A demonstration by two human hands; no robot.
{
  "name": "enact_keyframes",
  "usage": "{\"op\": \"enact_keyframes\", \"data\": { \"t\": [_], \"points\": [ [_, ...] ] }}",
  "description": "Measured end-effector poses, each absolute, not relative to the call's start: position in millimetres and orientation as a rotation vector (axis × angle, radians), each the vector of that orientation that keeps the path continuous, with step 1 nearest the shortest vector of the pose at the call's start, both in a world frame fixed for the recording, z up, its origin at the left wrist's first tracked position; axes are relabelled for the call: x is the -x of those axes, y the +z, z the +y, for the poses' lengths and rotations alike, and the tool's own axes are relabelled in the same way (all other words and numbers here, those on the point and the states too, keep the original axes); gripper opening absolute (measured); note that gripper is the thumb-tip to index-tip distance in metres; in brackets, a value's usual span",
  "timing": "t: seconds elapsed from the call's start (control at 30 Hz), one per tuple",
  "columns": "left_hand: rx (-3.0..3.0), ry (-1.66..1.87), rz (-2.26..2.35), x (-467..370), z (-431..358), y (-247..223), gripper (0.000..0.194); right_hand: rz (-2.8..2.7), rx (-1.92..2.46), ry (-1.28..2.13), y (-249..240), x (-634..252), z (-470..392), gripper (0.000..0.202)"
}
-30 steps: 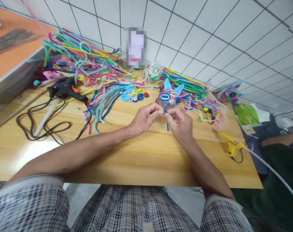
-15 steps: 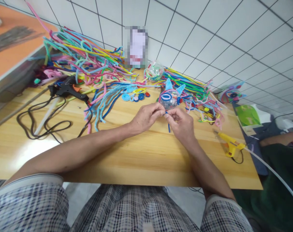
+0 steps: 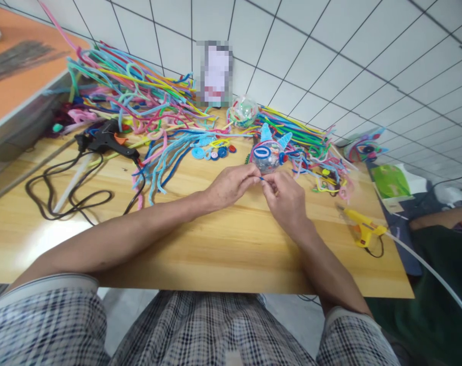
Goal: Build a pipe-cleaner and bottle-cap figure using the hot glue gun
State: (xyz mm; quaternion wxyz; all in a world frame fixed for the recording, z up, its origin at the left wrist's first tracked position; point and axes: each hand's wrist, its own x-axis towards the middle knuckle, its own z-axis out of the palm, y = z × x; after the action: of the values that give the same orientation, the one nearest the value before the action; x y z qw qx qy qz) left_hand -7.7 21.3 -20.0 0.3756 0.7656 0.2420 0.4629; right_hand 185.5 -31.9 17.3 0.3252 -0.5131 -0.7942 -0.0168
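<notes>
A person in a checked shirt pinches a short blue fuzzy strip (image 3: 262, 178) between the thumbs and fingers of the left hand (image 3: 231, 186) and right hand (image 3: 287, 199), both grips narrow and nearly meeting above the middle of a wooden table (image 3: 200, 249). Just beyond the fingertips, toward the far edge, sits a clear ball with light-blue ears (image 3: 268, 155), a blue oval ring on its front. Small coiled discs (image 3: 214, 152) lie near it, to the left. Colorful fuzzy stems (image 3: 135, 96) heap over the far left corner, with a black glue gun (image 3: 109, 140) in front; a yellow glue gun (image 3: 363, 226) rests near the right edge.
</notes>
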Motion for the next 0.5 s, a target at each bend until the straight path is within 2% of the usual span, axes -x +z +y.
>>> {"op": "enact_keyframes", "data": {
  "t": [0.17, 0.37, 0.5],
  "points": [
    [-1.877, 1.184, 0.675, 7.3, 15.6, -17.5, 0.017, -2.038, 1.315, -0.096, 14.5, -179.7, -33.2, 0.013],
    [-1.579, 1.189, 0.652, 1.0, 5.6, -19.3, 0.022, -1.801, 1.390, 0.325, 16.0, -175.0, -31.1, 0.010],
    [-1.662, 1.188, 0.634, 1.6, 10.7, -22.1, 0.018, -1.752, 1.419, 0.531, 17.4, -179.2, -29.3, 0.011]
  ]
}}
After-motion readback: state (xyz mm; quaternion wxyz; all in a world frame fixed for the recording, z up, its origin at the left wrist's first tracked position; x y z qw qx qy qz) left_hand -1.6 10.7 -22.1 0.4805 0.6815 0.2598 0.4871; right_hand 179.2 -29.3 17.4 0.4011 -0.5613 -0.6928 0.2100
